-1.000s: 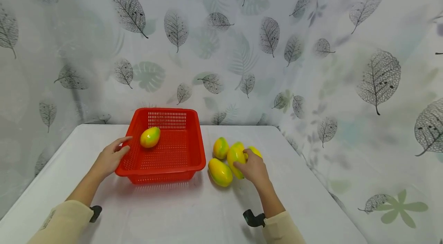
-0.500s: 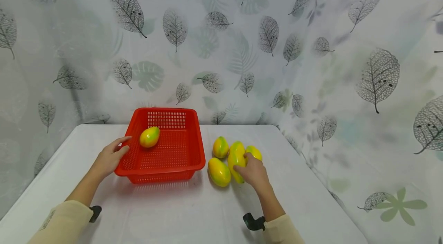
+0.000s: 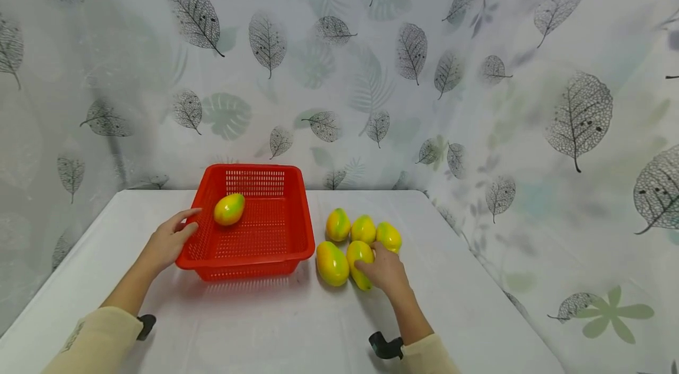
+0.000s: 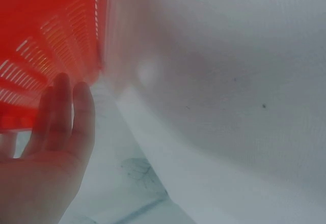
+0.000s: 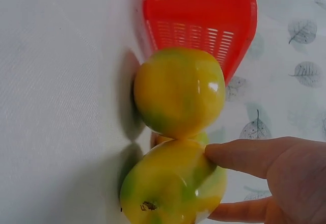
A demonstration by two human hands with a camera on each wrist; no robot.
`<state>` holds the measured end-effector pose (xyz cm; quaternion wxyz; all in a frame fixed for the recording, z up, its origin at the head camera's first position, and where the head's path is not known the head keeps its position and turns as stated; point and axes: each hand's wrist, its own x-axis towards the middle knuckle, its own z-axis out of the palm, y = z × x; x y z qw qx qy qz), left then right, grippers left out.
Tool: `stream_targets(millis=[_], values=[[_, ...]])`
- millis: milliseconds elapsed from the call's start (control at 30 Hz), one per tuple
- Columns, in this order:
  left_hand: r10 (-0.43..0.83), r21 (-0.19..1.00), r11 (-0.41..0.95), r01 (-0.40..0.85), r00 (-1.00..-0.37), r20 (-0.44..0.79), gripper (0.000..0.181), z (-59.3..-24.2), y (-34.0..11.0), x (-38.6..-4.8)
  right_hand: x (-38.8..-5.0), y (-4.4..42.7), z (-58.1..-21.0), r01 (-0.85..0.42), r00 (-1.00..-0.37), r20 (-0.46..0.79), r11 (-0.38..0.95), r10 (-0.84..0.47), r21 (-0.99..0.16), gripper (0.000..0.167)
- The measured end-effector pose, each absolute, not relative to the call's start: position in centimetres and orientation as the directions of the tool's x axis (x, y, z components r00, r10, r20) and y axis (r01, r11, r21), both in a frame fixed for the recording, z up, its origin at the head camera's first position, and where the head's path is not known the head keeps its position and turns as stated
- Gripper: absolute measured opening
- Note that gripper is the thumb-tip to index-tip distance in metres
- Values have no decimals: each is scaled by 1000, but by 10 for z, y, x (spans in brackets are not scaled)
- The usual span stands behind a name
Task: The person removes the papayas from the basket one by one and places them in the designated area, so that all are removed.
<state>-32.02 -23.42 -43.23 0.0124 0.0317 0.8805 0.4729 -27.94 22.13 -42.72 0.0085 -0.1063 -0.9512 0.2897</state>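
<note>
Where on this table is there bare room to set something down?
The white table is bare in front of the red basket, and between the right hand and the table's right edge. Inside the basket, there is room right of its single fruit. It's crowded just right of the basket, where five yellow fruits cluster.

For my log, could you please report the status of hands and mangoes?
Left hand against red basket. Right hand gripping front-right mango. Front-left mango between that and basket.
</note>
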Motion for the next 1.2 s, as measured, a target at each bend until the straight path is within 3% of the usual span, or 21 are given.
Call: stream_targets(millis=[433, 1200], values=[[63, 839, 542, 40, -998, 7, 57, -432, -234, -319, -281, 218, -429, 188, -980, -52, 808, 192, -558, 70], [71, 844, 534, 53, -997, 18, 57, -431, -233, -318, -283, 217, -420, 188, -979, -14, 885, 201, -426, 71]])
